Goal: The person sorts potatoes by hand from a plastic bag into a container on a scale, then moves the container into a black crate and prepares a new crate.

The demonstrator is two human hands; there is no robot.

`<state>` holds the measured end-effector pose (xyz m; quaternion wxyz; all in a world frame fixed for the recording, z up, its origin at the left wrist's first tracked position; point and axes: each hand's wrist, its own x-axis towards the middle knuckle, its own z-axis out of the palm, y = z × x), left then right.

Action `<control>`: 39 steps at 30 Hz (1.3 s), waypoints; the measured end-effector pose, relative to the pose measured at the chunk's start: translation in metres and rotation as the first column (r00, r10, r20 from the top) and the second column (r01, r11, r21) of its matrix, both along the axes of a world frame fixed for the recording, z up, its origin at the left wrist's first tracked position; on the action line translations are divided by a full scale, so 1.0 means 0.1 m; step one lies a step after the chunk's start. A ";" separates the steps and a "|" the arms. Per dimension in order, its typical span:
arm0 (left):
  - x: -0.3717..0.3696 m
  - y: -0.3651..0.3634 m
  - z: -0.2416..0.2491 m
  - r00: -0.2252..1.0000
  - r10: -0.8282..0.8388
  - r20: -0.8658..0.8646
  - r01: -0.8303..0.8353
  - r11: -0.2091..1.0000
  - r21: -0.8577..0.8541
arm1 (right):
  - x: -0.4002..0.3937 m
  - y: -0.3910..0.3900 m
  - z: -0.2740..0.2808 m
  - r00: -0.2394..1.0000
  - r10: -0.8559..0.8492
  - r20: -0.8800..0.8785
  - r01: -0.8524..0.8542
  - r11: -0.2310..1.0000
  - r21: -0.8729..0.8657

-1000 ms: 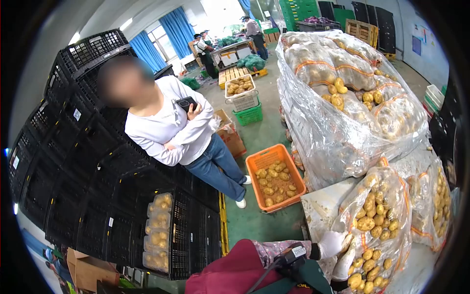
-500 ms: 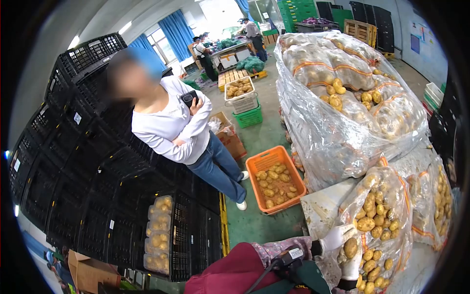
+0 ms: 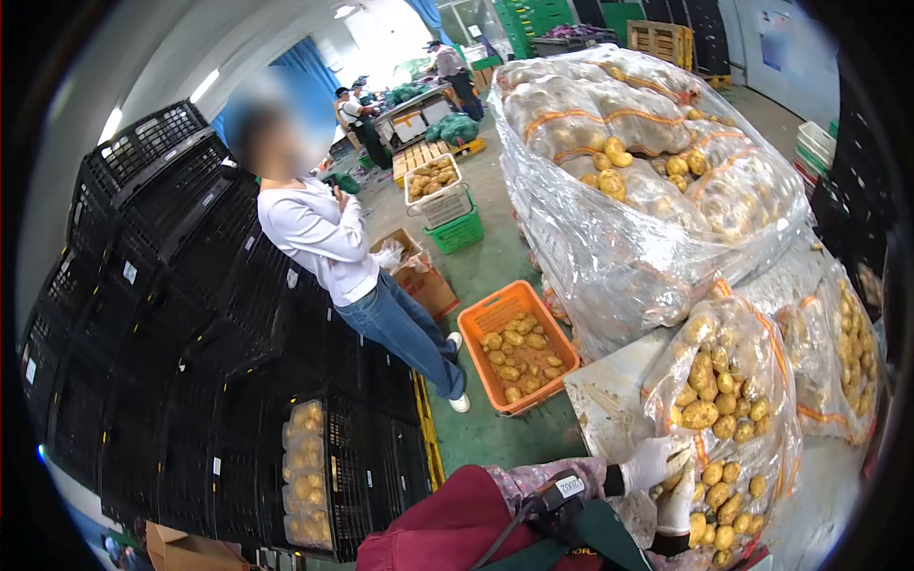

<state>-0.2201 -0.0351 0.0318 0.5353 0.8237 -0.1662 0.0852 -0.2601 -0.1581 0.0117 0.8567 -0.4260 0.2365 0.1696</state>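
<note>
My left hand, in a white glove, reaches to the near side of an opened clear bag of potatoes with orange bands. Its fingertips are closed together and meet those of my right hand; what they pinch is too small to make out. My right hand, gloved too, is bent just below. A brown potato shows partly at its palm, mostly hidden by the fingers. Loose potatoes lie in the bag's mouth right beside both hands.
An orange crate with potatoes stands on the floor ahead, near a person with folded arms. A large plastic-wrapped stack of potato sacks rises beyond the metal table. Black crates are stacked at left.
My hands have drawn together, and the potato between them is now mostly covered. The view has shifted slightly; the standing person has turned to the side.
</note>
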 end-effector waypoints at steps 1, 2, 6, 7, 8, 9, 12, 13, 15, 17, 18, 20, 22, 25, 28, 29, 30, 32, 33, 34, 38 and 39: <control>0.02 -0.03 -0.05 1.000 -0.013 -0.012 0.013 1.000 -0.002 | -0.01 -0.10 -0.09 1.000 -0.013 -0.012 0.013 1.000 -0.002; 0.09 -0.05 -0.10 0.992 -0.110 -0.061 0.110 0.994 0.003 | 0.01 -0.24 -0.24 0.986 0.119 0.116 -0.126 0.990 0.056; 0.17 -0.17 -0.30 0.941 -0.318 -0.115 0.265 0.905 -0.334 | -0.15 -0.09 -0.11 0.981 -0.193 0.015 0.193 0.981 -0.004; 0.16 -0.18 -0.37 0.935 -0.306 -0.178 0.205 0.878 -0.433 | -0.23 -0.54 -0.46 0.926 0.176 0.333 -0.323 0.825 0.464; 0.17 -0.18 -0.45 0.918 -0.295 -0.266 0.105 0.827 -0.553 | -0.28 -0.19 0.18 0.995 -0.063 0.080 0.065 0.998 -0.011; 0.27 -0.12 -0.49 0.893 -0.288 -0.345 -0.026 0.734 -0.679 | -0.43 -0.38 0.31 0.993 0.052 0.103 -0.065 0.989 0.132; 0.54 0.03 -0.47 0.845 -0.240 -0.478 -0.308 0.513 -0.801 | -0.67 -0.60 0.15 0.974 -0.228 -0.010 0.209 0.870 0.446; 0.64 0.02 -0.38 0.895 -0.029 -0.444 -0.286 0.728 -0.623 | -0.72 -0.72 0.16 0.980 -0.194 0.049 0.122 0.773 0.622; 0.57 -0.14 -0.23 0.941 0.072 -0.332 -0.243 0.825 -0.510 | -1.01 -0.84 -0.02 0.938 -0.311 0.150 0.328 0.939 -0.102; 0.65 -0.18 -0.21 0.972 0.164 -0.170 -0.219 0.896 -0.385 | -1.16 -1.00 -0.09 0.944 -0.309 0.119 0.325 0.933 -0.156; 0.68 -0.19 -0.27 0.988 0.041 -0.149 -0.080 0.960 -0.269 | -1.19 -1.03 -0.07 0.938 -0.326 0.120 0.342 0.927 -0.154; 0.74 -0.31 -0.41 0.956 -0.169 -0.242 0.141 0.982 -0.127 | -1.27 -1.12 0.04 0.931 -0.338 0.134 0.348 0.936 -0.052; 0.87 -0.59 -0.48 0.961 -0.273 -0.039 0.274 0.931 0.240 | -1.25 -1.12 0.09 0.921 -0.360 0.148 0.384 0.905 -0.186; 1.08 -1.03 -0.72 0.889 -0.385 0.248 0.144 0.750 0.646 | -1.21 -1.04 0.13 0.892 -0.385 0.236 0.451 0.773 -0.446; 1.31 -1.31 -1.03 0.833 -0.532 0.150 0.075 0.376 0.924 | -1.25 -1.02 0.09 0.924 -0.337 0.180 0.370 0.908 -0.196; 1.39 -1.34 -1.26 0.789 -0.539 0.295 -0.002 0.478 0.878 | -1.27 -1.04 0.16 0.936 -0.172 0.307 0.283 0.887 -0.365; 1.45 -1.40 -1.25 0.780 -0.593 0.201 0.087 0.421 0.903 | -1.35 -1.00 0.02 0.889 -0.031 0.456 0.309 0.775 -0.550; 1.47 -1.49 -1.20 0.800 -0.552 0.234 0.025 0.421 0.907 | -1.34 -0.96 0.37 0.957 -0.282 0.074 0.278 0.959 0.064; 1.39 -1.52 -0.95 0.854 -0.517 0.057 0.128 0.314 0.941 | -1.40 -0.89 0.04 0.912 -0.183 0.368 0.264 0.947 -0.182; 1.36 -1.50 -0.87 0.878 -0.479 0.003 0.202 0.375 0.905 | -1.47 -0.86 0.06 0.892 -0.201 0.404 0.328 0.903 -0.276; 1.28 -1.23 -0.81 0.764 -0.478 -0.434 0.500 0.863 -0.072 | -1.86 -0.95 0.38 0.829 -0.558 0.042 0.544 0.821 0.172; 1.24 -1.18 -0.75 0.470 -0.673 -0.571 0.311 0.732 -0.607 | -1.94 -1.04 0.38 0.846 -0.531 0.038 0.524 0.843 0.122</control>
